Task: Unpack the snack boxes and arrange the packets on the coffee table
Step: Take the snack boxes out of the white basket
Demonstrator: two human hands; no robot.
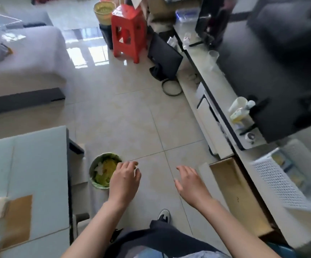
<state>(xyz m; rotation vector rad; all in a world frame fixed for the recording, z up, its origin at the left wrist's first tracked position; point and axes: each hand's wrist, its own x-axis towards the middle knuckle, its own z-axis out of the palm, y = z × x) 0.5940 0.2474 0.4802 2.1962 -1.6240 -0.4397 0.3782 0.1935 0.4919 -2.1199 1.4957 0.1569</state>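
Both arms are stretched out over the beige tiled floor [132, 127]; nothing is held. The left hand [124, 180] is kept loose, fingers spread, above the small round green bin [98, 175] beside the pale glass-topped coffee table [39, 155]. The right hand [190, 181] is opened flat, probably towards the long brown cardboard box [244, 198] lying just right of it, presumably unpacked next. No packets can be made out. Farther off, a red plastic stool [127, 32] is seen.
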